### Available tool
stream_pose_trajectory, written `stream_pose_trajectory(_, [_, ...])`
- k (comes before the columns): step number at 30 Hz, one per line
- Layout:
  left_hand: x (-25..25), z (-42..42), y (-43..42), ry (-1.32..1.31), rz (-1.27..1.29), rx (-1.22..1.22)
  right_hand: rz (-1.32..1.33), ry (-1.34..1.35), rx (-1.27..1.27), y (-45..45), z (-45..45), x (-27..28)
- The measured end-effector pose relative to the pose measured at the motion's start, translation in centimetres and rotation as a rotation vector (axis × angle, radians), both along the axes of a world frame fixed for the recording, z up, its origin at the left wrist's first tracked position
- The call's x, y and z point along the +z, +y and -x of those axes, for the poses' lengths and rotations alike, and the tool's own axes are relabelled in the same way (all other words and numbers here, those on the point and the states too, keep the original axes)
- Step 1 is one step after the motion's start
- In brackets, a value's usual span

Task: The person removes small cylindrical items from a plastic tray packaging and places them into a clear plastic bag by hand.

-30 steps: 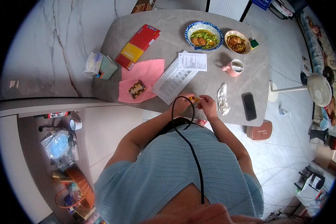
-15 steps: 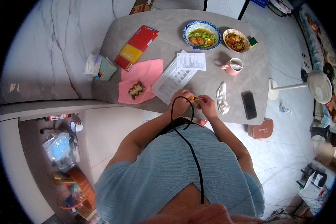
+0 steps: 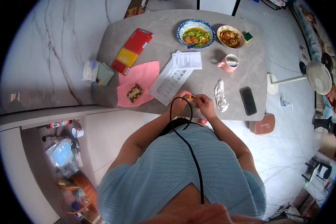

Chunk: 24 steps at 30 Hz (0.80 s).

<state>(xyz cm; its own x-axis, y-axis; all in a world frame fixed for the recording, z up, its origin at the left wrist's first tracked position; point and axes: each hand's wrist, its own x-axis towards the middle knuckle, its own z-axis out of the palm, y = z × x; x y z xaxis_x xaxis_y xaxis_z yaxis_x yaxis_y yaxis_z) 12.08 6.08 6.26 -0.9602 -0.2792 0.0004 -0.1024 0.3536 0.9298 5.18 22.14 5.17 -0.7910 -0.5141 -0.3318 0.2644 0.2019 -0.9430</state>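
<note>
My left hand (image 3: pixel 179 101) and my right hand (image 3: pixel 205 105) meet at the table's near edge, fingers closed on a small item (image 3: pixel 192 97) with yellow and brown parts. It is too small and too covered by fingers to name. A black cable (image 3: pixel 192 149) loops in front of my left hand. Just beyond lies a whitish plastic tray (image 3: pixel 161 89) with moulded slots, partly under a printed sheet (image 3: pixel 186 61). To the left, a small dark block with pale pieces (image 3: pixel 134 93) rests on a pink cloth (image 3: pixel 147 74).
A red and yellow box (image 3: pixel 132 51) lies at the far left. Two bowls of food, a blue-rimmed one (image 3: pixel 180 28) and a smaller one (image 3: pixel 219 31), stand at the back. Rightward are a pink mug (image 3: pixel 227 67), crumpled tissue (image 3: pixel 221 97) and a phone (image 3: pixel 248 100).
The view has shifted slightly, so the table's things sit a little differently in frame. Both hands stay together at the small item, with fingers slightly repositioned.
</note>
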Motion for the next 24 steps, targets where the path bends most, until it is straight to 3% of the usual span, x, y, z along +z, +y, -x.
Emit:
stream_pose_trajectory(1, [-0.3,-0.1,0.0,-0.162,-0.046,-0.010,0.001,0.000,-0.004,0.1,0.0,0.3])
stream_pose_trajectory(4, [-1.4,0.0,0.0,-0.173,0.054,-0.027,-0.002,0.006,0.026,0.2,-0.1,0.9])
stream_pose_trajectory(6, [-2.3,-0.1,0.5,-0.080,-0.015,0.011,-0.121,0.379,0.081,0.1,-0.3,1.0])
stream_pose_trajectory(8, [-1.6,0.2,0.5,0.014,-0.084,0.047,-0.145,0.418,0.107,-0.1,-0.3,2.9])
stream_pose_trajectory(10, [0.1,0.5,-0.1,-0.140,0.104,-0.237,-0.169,0.457,0.132,-0.3,-0.5,3.4])
stream_pose_trajectory(12, [0.6,0.3,0.0,-0.128,0.055,-0.206,-0.073,0.712,0.136,-0.5,-0.6,2.7])
stream_pose_trajectory(13, [0.5,0.2,0.1,-0.118,0.003,-0.167,-0.074,0.712,0.129,-0.5,-0.7,2.7])
stream_pose_trajectory(16, [-0.5,0.0,0.0,-0.169,0.040,-0.075,-0.092,0.620,0.141,-0.2,-0.8,2.8])
stream_pose_trajectory(18, [-0.7,-0.2,-0.2,-0.178,-0.003,-0.040,-0.035,0.278,0.016,0.4,-0.6,2.9])
stream_pose_trajectory(19, [-0.6,-0.2,-0.2,-0.185,-0.047,0.001,-0.034,0.279,0.010,0.6,-0.3,2.2])
stream_pose_trajectory(21, [2.6,-0.2,0.0,-0.172,-0.025,-0.001,0.052,0.009,-0.244,1.2,0.5,-0.3])
stream_pose_trajectory(23, [3.9,-0.3,-0.3,-0.157,-0.002,-0.006,0.002,-0.020,-0.188,1.8,1.3,-1.1])
stream_pose_trajectory(24, [3.7,-0.3,-0.5,-0.023,-0.020,-0.033,0.112,-0.093,-0.146,1.9,1.6,-1.5])
